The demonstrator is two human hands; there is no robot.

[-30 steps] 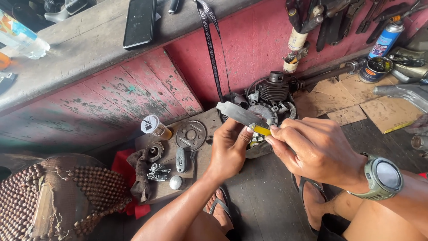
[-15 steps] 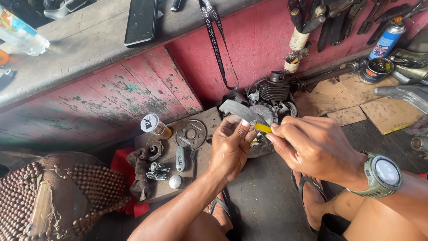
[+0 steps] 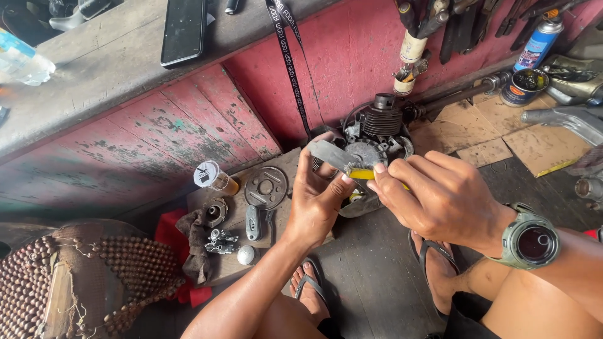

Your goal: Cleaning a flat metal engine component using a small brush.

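While left hand (image 3: 317,204) grips, grey part (image 3: 328,153) slants upper-left, lower-right.

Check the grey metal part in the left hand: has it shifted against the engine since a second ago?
No clear shift: the grey metal part sits just left of the engine.

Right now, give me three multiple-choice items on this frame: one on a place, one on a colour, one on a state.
1. Where does the black phone lie?
A. on the grey shelf
B. on the floor
C. on the wooden board

2. What colour is the tool handle pinched in the right hand?
A. blue
B. yellow
C. white

3. What is the left hand doing?
A. resting open
B. holding a grey metal part
C. lifting the jar

Answers: 1 A, it sits on the shelf. 2 B, yellow shows at the fingertips. 3 B, its fingers grip the grey metal part before the small engine.
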